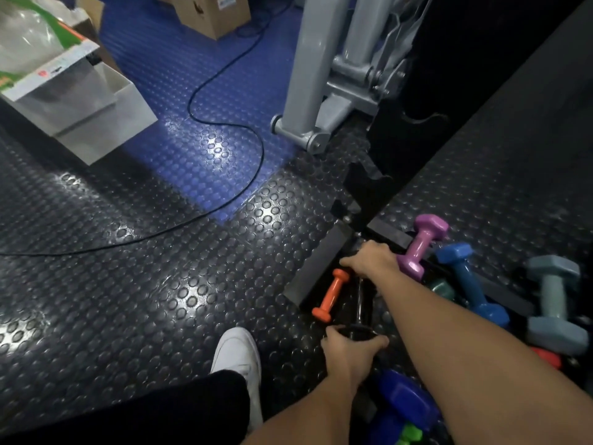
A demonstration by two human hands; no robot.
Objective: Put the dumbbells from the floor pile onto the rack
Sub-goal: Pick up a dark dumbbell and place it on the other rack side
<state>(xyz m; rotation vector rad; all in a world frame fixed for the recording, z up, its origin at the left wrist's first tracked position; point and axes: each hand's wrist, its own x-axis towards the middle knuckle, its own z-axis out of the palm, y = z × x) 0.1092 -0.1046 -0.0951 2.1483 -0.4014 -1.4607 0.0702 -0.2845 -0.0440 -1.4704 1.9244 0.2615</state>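
A black dumbbell (pixel 364 303) lies on the floor at the foot of the black rack (pixel 414 101). My left hand (pixel 349 350) grips its near end. My right hand (pixel 372 260) grips its far end. Beside it on the left lies a small orange dumbbell (pixel 332 295). To the right is the pile: a purple dumbbell (pixel 422 244), a blue one (pixel 470 282), a grey one (pixel 555 305), a dark blue one (pixel 404 399), and part of a green one (pixel 409 435). The rack's cradle slots (pixel 365 178) visible above hold nothing.
A black cable (pixel 224 123) snakes across the studded floor. A grey machine frame (pixel 321 91) stands left of the rack. A white open box (pixel 80 101) sits at far left, a cardboard box (pixel 211 14) at the back. My white shoe (pixel 239 354) is near the dumbbells.
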